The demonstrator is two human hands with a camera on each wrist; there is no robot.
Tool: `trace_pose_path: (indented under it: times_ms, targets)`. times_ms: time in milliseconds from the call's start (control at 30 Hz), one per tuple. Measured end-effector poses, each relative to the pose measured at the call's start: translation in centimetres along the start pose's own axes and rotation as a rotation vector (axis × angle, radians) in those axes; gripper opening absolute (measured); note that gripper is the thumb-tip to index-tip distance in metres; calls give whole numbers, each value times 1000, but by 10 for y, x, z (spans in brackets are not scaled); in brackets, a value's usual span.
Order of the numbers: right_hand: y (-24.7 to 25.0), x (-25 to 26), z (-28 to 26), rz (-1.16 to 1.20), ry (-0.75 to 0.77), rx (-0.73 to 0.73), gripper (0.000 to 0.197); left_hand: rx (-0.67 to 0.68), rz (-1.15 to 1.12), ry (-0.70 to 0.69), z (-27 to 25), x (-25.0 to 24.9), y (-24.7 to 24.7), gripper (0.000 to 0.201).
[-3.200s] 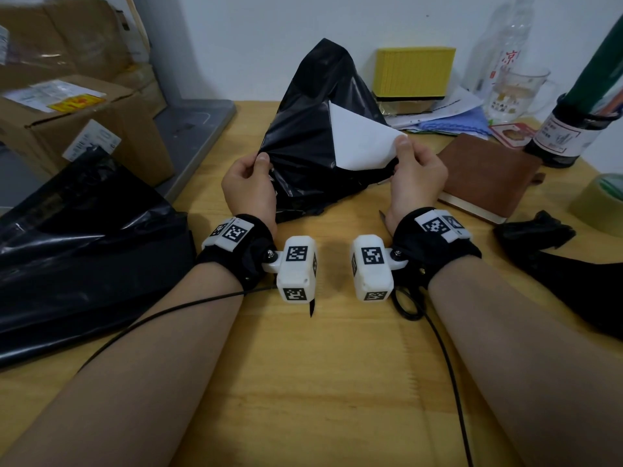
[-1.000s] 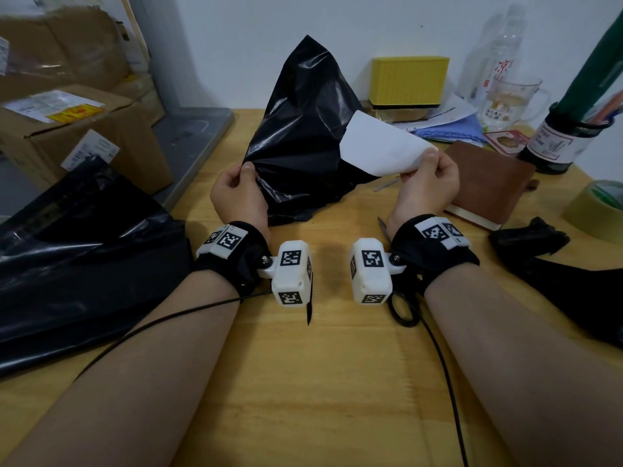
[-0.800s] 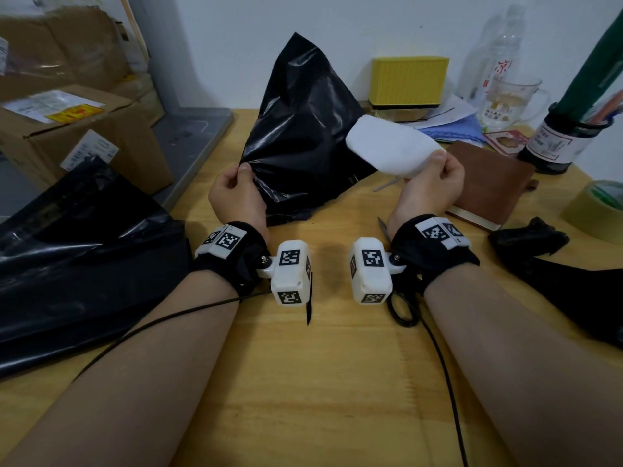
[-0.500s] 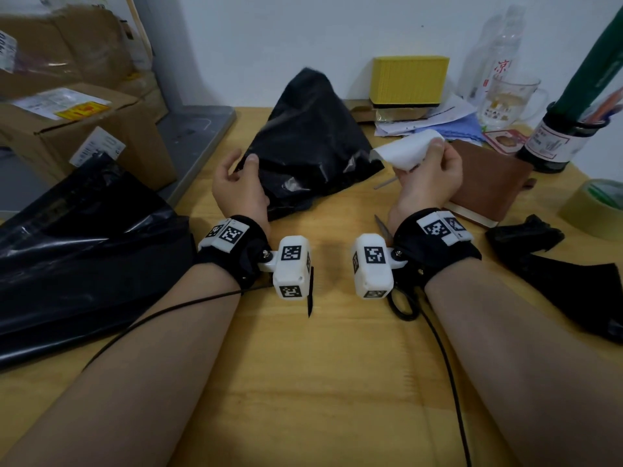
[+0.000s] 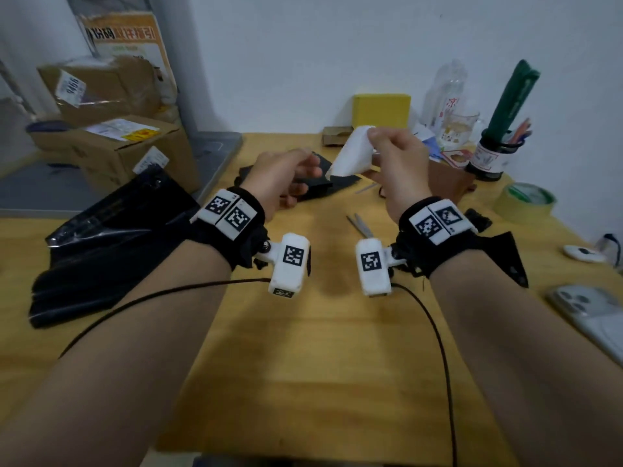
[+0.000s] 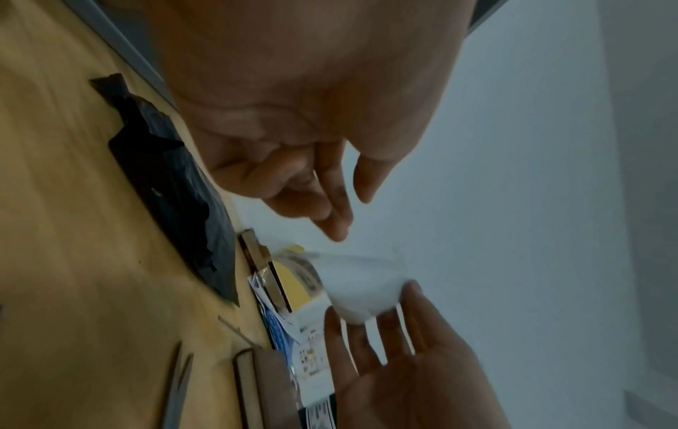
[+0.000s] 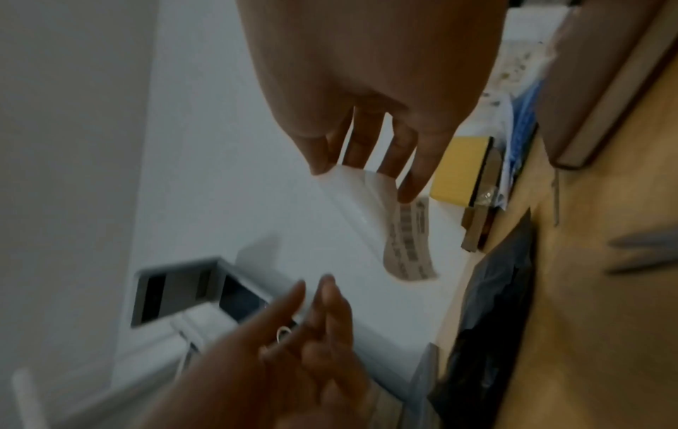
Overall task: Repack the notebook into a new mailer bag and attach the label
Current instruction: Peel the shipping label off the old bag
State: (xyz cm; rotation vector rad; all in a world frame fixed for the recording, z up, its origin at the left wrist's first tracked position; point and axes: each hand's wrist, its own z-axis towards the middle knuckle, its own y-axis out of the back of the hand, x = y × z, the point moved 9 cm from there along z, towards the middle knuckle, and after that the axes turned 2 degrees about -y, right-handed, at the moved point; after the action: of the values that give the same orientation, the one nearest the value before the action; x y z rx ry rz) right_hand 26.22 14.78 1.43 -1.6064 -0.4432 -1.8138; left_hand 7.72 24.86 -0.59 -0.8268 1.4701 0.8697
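Note:
My right hand [image 5: 372, 138] is raised above the table and pinches a curled white label [image 5: 350, 156] by its top edge. The label's printed barcode side [image 7: 407, 241] shows in the right wrist view. My left hand [image 5: 308, 171] hovers just left of the label with loosely extended fingers, holding nothing. The old black mailer bag [image 5: 312, 190] lies flat on the table behind both hands. The brown notebook [image 5: 446, 183] lies to the right, partly hidden by my right hand. A stack of new black mailer bags [image 5: 111, 244] sits at the left.
Scissors [image 5: 360, 225] lie between my wrists. A tape roll [image 5: 526, 198] and a phone [image 5: 593, 315] sit at the right. A yellow box [image 5: 381, 111], a glass and a pen jar line the back wall. Cardboard boxes [image 5: 111, 143] stand at the left.
The label has come off the old black bag and rose with my right hand. My left hand let go of the bag, which dropped flat onto the table.

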Motion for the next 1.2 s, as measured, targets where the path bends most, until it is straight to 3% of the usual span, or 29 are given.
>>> trace_pose_path:
  times_ms: [133, 333, 500, 567, 633, 767, 1000, 1200]
  targets:
    - [-8, 28, -49, -309, 185, 117, 10, 96, 42, 45, -50, 1, -20, 33]
    - [-8, 33, -110, -609, 59, 369, 7, 201, 50, 121, -104, 17, -28, 54]
    - [0, 33, -153, -716, -5, 500, 6, 161, 68, 104, -138, 35, -24, 35]
    - [10, 29, -164, -682, -70, 482, 22, 122, 42, 118, -150, 45, -21, 28]
    - [31, 22, -169, -608, -160, 360, 35, 68, 49, 120, -163, 52, -14, 23]
    - [66, 0, -184, -652, -292, 226, 32, 70, 146, 101, -188, 63, -6, 19]
    - [79, -34, -215, -723, -416, 354, 30, 53, 242, 123, -216, 81, 2, 19]
    - [80, -44, -227, -929, -458, 473, 31, 115, 559, 113, -225, 90, 3, 26]
